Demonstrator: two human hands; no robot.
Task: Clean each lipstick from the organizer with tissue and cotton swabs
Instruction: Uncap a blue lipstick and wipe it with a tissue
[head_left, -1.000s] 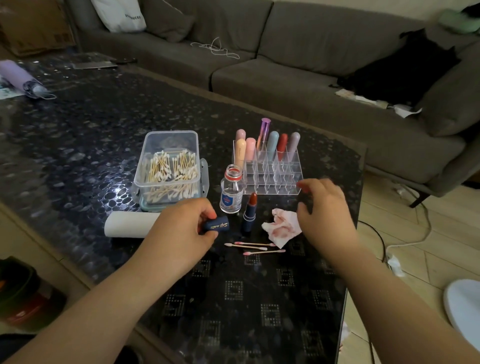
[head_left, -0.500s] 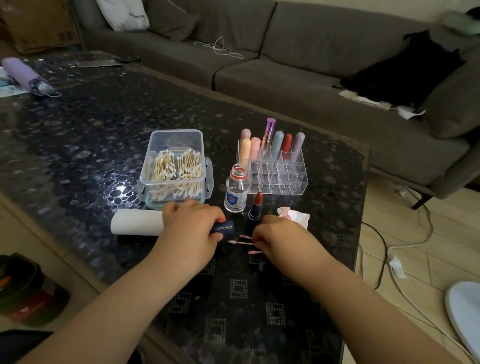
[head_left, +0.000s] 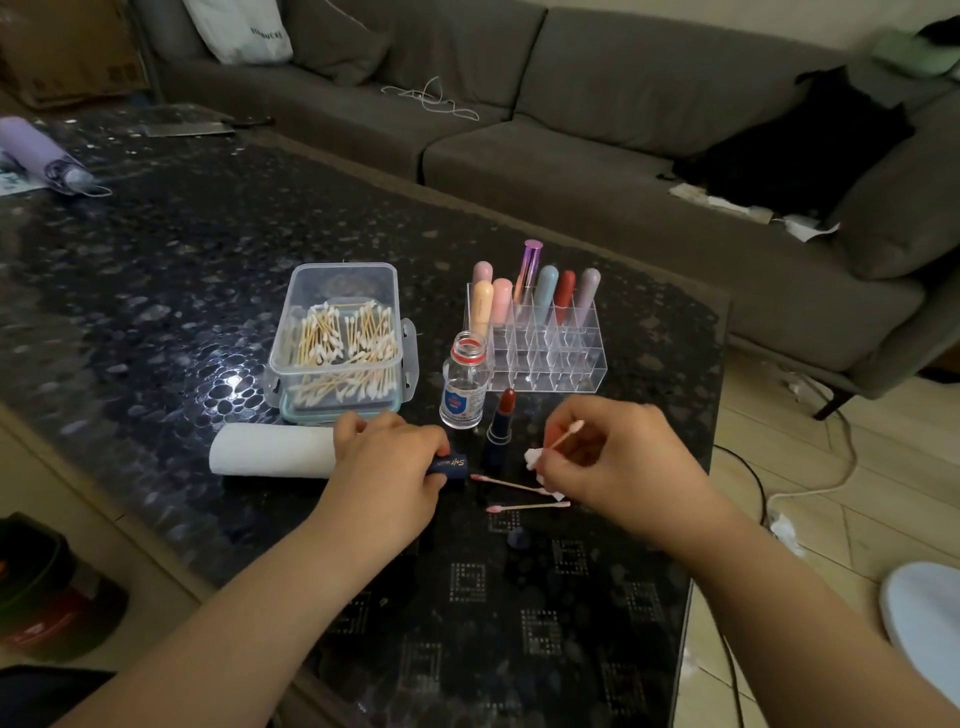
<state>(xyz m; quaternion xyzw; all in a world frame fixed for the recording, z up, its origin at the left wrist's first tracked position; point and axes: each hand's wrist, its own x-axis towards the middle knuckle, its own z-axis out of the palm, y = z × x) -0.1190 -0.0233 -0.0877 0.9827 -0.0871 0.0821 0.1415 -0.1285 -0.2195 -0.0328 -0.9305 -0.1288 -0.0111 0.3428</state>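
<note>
Two used cotton swabs (head_left: 511, 485) with pink-stained tips lie on the dark table (head_left: 156, 291) between the hands, where three lay a second ago. The third swab (head_left: 567, 435) is now off the table, pinched in the curled fingers of the right hand (head_left: 621, 460), its white tip pointing up and away. The same hand also holds the crumpled tissue (head_left: 534, 457), which lay flat and red-stained on the table before; only a small white part shows at the fingers. The right hand has come in from beside the organizer to just right of the open lipstick.

The left hand (head_left: 387, 467) has not shifted: its fingers grip the dark blue lipstick cap (head_left: 451, 463), which carries gold script too small to read with certainty. The open lipstick (head_left: 501, 422), red bullet exposed, stands upright just in front of the clear organizer (head_left: 550, 358), between the two hands. Seven capped lipsticks (head_left: 540, 293) stand in the organizer's rear rows.

A small open glass bottle (head_left: 464, 382) with a blue-and-red label, text illegible, stands beside the organizer. A clear box of cotton swabs (head_left: 340, 338) sits to its left, a white paper roll (head_left: 270, 451) before it. A white bag (head_left: 244, 28) on the sofa (head_left: 623, 104) bears dark lettering, not legible.
</note>
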